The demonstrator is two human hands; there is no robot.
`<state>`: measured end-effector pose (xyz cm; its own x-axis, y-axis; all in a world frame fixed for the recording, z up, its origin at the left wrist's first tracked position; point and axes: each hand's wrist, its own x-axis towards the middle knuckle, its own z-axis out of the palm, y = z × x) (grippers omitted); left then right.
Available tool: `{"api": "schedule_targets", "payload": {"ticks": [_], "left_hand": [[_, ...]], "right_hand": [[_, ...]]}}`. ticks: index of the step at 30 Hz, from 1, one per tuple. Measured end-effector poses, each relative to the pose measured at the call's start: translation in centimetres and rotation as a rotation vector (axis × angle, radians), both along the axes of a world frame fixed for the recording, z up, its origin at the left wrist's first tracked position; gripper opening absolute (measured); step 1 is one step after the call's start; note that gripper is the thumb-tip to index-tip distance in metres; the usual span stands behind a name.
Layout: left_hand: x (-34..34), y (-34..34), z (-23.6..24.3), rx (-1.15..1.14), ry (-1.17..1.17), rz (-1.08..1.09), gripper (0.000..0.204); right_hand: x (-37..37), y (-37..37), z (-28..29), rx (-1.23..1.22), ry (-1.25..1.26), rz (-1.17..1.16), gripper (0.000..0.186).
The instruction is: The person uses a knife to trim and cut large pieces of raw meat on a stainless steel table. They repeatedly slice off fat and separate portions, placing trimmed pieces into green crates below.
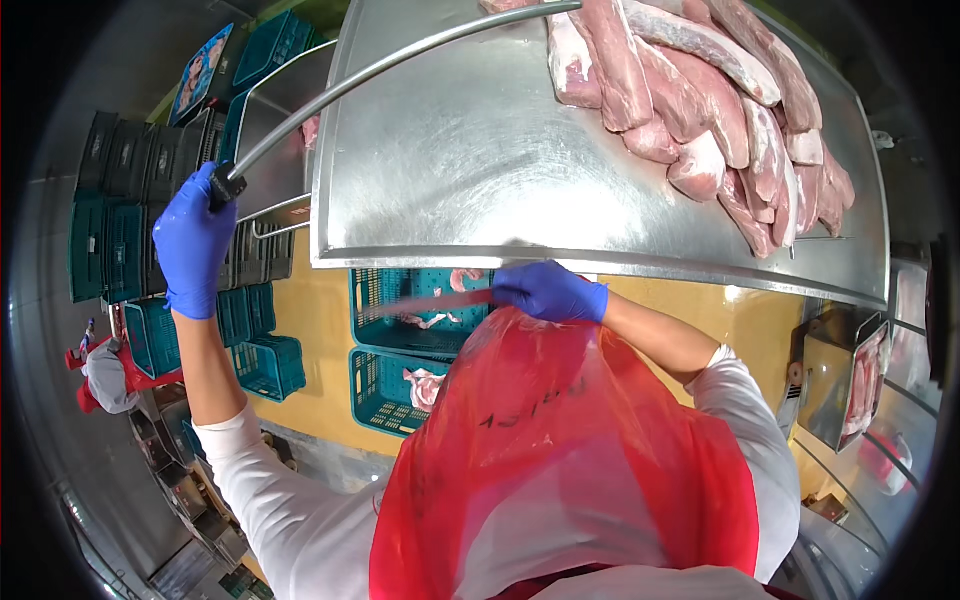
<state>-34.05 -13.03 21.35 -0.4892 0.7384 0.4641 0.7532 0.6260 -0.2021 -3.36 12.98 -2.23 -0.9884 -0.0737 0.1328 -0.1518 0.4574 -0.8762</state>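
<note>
Here, the hands (195, 245) hold rod (400, 57) and knife (430, 303).

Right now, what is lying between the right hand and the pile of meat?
In the head view, the metal table's near rim and a bare stretch of its top lie between the right hand and the meat pile.

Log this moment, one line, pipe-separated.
left hand: grips metal rod | right hand: holds blurred blade | meat pieces: piled on metal table
</note>
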Motion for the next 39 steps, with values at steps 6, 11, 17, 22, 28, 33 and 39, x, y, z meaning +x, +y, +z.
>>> {"api": "schedule_targets", "payload": {"ticks": [6,11,17,22,28,33,39], "left_hand": [[1.7,0.3,-0.7,-0.009,-0.106,0.033,0.035],[1.2,1.0,-1.4,0.043,0.030,-0.053,0.033],[1.4,0.6,-1.6,0.112,-0.076,-0.062,0.029],[3.2,1.7,-2.6,0.206,-0.180,-0.128,0.029],[4.0,1.5,-3.4,0.289,-0.273,-0.068,0.028],[3.3,-0.3,-3.9,0.257,-0.247,0.022,0.029],[5.3,0.8,-4.0,0.212,-0.256,0.042,0.025]], "right_hand": [[-7.8,8.6,9.3,-0.336,0.429,-0.896,0.020],[-3.4,4.1,-5.3,0.243,0.487,-0.436,0.017],[-3.8,6.2,0.2,0.037,0.241,-0.176,0.026],[-6.9,14.4,14.3,-0.878,0.220,-0.282,0.028],[-0.2,7.2,3.9,0.049,0.055,-0.117,0.020],[1.1,5.1,2.6,0.139,0.033,-0.130,0.015],[-8.9,11.2,13.7,-0.059,0.615,-0.943,0.018]]}}
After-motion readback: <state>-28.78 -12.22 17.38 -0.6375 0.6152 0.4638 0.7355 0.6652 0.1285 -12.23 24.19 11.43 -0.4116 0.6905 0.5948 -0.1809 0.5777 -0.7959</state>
